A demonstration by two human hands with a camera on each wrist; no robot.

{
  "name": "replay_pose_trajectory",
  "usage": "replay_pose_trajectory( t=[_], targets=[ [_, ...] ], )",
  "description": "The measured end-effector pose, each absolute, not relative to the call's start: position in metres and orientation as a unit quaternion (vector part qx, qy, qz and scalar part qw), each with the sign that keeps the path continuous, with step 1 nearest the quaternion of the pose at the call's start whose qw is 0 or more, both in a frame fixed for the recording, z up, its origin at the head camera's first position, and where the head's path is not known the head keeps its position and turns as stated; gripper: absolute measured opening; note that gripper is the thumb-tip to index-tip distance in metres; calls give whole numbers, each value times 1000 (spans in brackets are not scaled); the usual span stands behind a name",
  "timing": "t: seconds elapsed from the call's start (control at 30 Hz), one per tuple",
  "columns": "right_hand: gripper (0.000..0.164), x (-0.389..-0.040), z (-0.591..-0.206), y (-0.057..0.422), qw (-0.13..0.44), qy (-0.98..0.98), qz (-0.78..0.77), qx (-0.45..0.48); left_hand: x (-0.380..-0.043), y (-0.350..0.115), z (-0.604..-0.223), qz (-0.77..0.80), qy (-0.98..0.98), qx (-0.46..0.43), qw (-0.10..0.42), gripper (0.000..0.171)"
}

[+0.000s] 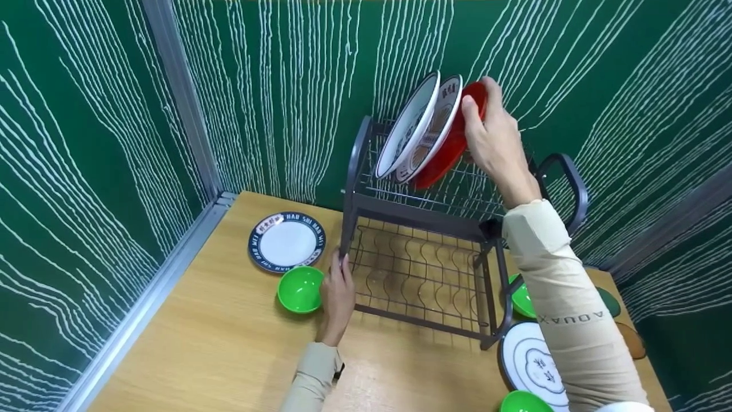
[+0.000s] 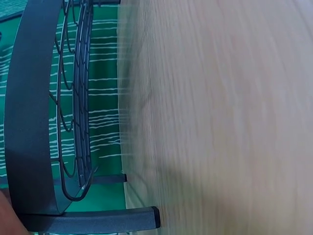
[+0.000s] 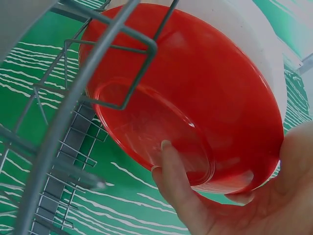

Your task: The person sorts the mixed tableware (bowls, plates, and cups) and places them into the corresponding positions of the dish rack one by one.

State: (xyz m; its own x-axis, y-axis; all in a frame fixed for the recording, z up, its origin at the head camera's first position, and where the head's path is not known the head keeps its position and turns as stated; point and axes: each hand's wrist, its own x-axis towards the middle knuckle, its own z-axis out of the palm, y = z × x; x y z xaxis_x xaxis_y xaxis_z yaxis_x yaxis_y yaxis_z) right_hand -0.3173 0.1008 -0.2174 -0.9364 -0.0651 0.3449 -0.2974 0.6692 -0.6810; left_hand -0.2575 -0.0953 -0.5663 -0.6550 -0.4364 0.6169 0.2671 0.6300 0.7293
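Up top, we grip the red dish [image 1: 448, 155] with our right hand [image 1: 498, 140], leaning it on the upper tier of the rack [image 1: 420, 217] just beside two white plates [image 1: 408, 127], while our left hand [image 1: 338, 293] holds the rack's left side near a green bowl [image 1: 300, 290] on the counter [image 1: 229, 343].

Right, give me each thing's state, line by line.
Rack: upright, left hand holding its left side
Red dish: tilted, gripped by the right hand
Left white plate: tilted on edge in the rack
Middle white plate: likewise
Dark-rimmed plate: flat, face up
Left bowl: upright
Lined plate: flat, partly hidden by the right sleeve
Bottom bowl: upright, cut off by the frame
Right bowl: partly hidden
Green thing, brown thing: state unclear
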Motion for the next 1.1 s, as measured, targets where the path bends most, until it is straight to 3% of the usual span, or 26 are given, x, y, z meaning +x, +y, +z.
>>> replay_pose_trajectory(
  t=[0.53,1.1],
  targets=[
    [65,-303,-219,118,161,-892,401,133,-252,-99,-559,-461,-819,22,339,31],
    [62,-269,-235,144,179,-892,379,171,-251,-102,-562,-486,-806,11,337,30]
  ],
)
